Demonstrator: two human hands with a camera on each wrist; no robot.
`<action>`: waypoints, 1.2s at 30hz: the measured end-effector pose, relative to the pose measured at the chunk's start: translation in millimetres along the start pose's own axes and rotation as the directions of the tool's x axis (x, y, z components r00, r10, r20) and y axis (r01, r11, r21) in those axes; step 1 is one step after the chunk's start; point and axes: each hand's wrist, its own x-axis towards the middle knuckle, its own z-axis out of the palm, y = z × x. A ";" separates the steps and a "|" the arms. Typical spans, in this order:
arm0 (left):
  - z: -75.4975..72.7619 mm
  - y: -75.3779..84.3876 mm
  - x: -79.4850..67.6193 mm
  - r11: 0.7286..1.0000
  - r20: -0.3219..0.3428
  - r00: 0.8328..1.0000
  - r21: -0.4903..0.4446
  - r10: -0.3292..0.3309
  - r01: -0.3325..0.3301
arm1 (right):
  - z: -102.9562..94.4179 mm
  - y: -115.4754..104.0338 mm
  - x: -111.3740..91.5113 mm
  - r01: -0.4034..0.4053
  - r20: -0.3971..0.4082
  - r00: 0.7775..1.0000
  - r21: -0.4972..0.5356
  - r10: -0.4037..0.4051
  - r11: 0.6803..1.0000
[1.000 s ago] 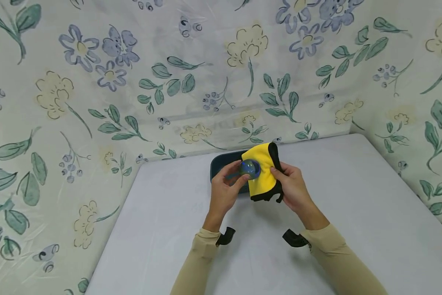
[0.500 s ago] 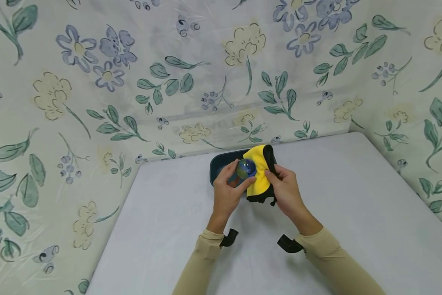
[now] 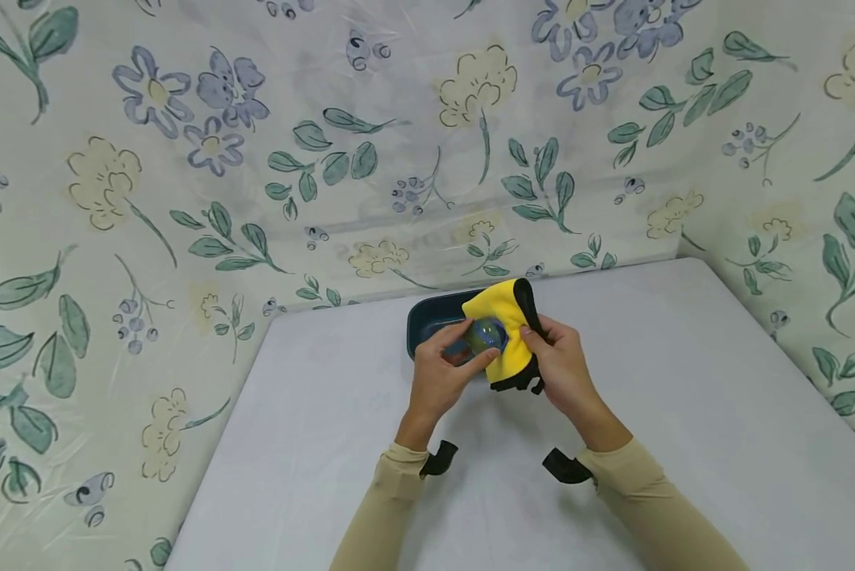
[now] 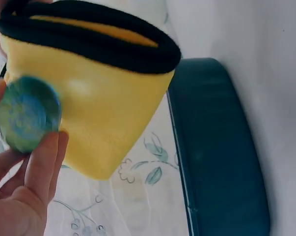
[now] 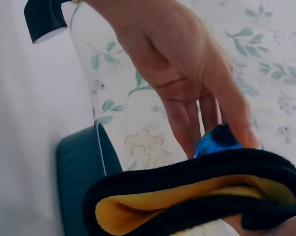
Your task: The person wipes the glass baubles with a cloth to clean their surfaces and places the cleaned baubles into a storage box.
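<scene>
My left hand pinches a glassy blue-green ball between thumb and fingers. Against the ball's right side lies a folded yellow cloth with black edging, gripped by my right hand, thumb on the near face. Both things are held up above a dark teal tray, partly hidden behind them. In the left wrist view the ball sits in front of the yellow face of the cloth. The right wrist view shows the cloth's folded black edge covering part of the ball.
A white-covered table spreads around the tray. Floral sheeting hangs behind it and at both sides. Dark straps stick out at both wrists.
The ball turns in my left fingers and shifts slightly, first left, then back right against the cloth. My right hand with the cloth moves a little left and back.
</scene>
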 end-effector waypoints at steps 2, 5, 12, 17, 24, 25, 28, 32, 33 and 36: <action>-0.8 1.5 -0.5 1.000 0.044 0.999 0.003 -0.007 0.007 | -2.3 -0.6 0.7 0.001 0.000 1.000 -0.010 -0.001 1.000; -2.1 2.1 -0.7 1.000 0.100 0.995 0.005 -0.026 0.026 | -4.8 -1.2 1.5 0.005 0.005 1.000 -0.027 -0.005 1.000; -5.7 1.4 1.3 0.993 0.166 0.979 0.023 -0.116 0.114 | -5.2 -0.2 -0.1 0.024 0.035 0.999 -0.088 -0.021 0.996; -6.3 2.0 3.1 0.986 0.187 0.968 0.038 -0.165 0.161 | -4.6 0.0 -1.9 0.058 0.034 0.998 -0.127 -0.054 0.990; -4.4 -0.6 2.5 0.978 0.135 0.969 0.059 -0.205 0.198 | -1.5 2.4 -5.5 0.135 0.070 0.990 -0.150 -0.125 0.979; -4.2 -1.5 2.4 0.978 0.125 0.971 0.057 -0.206 0.200 | -0.5 2.2 -6.5 0.150 0.080 0.987 -0.157 -0.139 0.976; -4.0 -4.7 2.2 0.980 0.094 0.976 0.044 -0.197 0.194 | 3.0 1.7 -9.0 0.188 0.109 0.979 -0.185 -0.171 0.965; -4.0 -7.0 2.8 0.982 0.043 0.981 0.027 -0.187 0.186 | 6.3 0.6 -10.1 0.212 0.127 0.974 -0.211 -0.189 0.954; -4.2 -7.1 3.1 0.982 0.028 0.982 0.022 -0.188 0.188 | 6.9 0.6 -10.1 0.213 0.128 0.974 -0.210 -0.190 0.954; -4.2 -6.7 3.6 0.982 -0.017 0.982 0.014 -0.191 0.191 | 8.1 1.0 -10.1 0.213 0.133 0.973 -0.207 -0.188 0.955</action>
